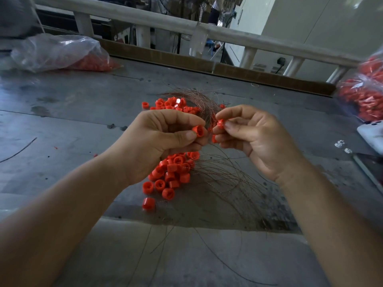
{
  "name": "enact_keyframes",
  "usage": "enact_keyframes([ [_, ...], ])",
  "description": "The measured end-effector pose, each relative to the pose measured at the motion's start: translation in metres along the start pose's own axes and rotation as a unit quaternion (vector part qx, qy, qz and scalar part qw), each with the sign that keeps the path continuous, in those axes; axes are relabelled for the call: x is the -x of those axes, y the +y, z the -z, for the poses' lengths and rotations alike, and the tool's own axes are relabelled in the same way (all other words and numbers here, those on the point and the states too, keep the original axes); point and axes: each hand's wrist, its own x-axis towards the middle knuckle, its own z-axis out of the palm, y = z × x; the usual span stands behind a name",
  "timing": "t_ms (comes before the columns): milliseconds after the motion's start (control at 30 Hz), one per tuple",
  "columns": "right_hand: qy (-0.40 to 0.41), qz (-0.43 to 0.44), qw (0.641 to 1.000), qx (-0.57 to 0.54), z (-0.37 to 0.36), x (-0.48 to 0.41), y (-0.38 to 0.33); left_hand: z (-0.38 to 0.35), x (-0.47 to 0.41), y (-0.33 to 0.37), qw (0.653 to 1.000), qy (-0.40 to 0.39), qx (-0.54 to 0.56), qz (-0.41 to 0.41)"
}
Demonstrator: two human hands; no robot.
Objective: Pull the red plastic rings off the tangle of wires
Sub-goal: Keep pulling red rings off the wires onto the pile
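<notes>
Above the grey tabletop [62, 112], the left hand [163, 139] pinches a red ring [199, 131]; the right hand [252, 137] pinches another ring [221, 123] on the wires [223, 177]. Loose rings [167, 175] lie beneath.

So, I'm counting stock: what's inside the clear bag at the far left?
Red plastic pieces show through the clear bag; how many lie deeper under its folds is hidden.

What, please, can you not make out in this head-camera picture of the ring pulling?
Head view: whether the left-hand ring still sits on a wire; fingers of the left hand cover it.
Head view: how the wires thread the right-hand ring; too thin, and the right hand covers them.
Head view: the right bag; blurred, cut by the frame edge.
Head view: the white object below it; cut by the edge.
</notes>
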Motion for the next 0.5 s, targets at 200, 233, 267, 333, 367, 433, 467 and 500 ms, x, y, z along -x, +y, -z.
enact_keyframes([
  [200,-0.022,-0.005,1.0,-0.021,-0.004,0.001,0.003,0.001,-0.001,0.0,1.0,0.005,-0.008,0.001],
  [233,-0.024,-0.006,0.999,-0.024,-0.005,0.001,0.003,0.0,-0.001,0.0,1.0,0.006,-0.01,0.002],
  [267,-0.027,-0.007,0.999,-0.031,-0.006,0.002,0.002,0.0,-0.001,0.0,1.0,0.008,-0.01,0.002],
  [333,-0.028,-0.004,0.999,-0.043,-0.007,0.002,0.002,0.001,-0.001,0.0,1.0,0.012,-0.011,0.003],
  [367,-0.025,0.002,0.999,-0.037,-0.008,0.003,0.002,0.001,-0.001,0.0,1.0,0.013,-0.012,0.003],
  [433,-0.017,0.023,1.0,0.005,-0.01,0.004,0.003,0.0,-0.001,0.0,1.0,0.015,-0.021,0.003],
  [467,-0.012,0.036,0.999,0.03,-0.011,0.004,0.004,0.0,-0.001,-0.001,1.0,0.018,-0.023,0.003],
  [500,-0.007,0.049,0.997,0.055,-0.013,0.004,0.005,-0.001,-0.001,-0.001,0.999,0.022,-0.022,0.003],
])
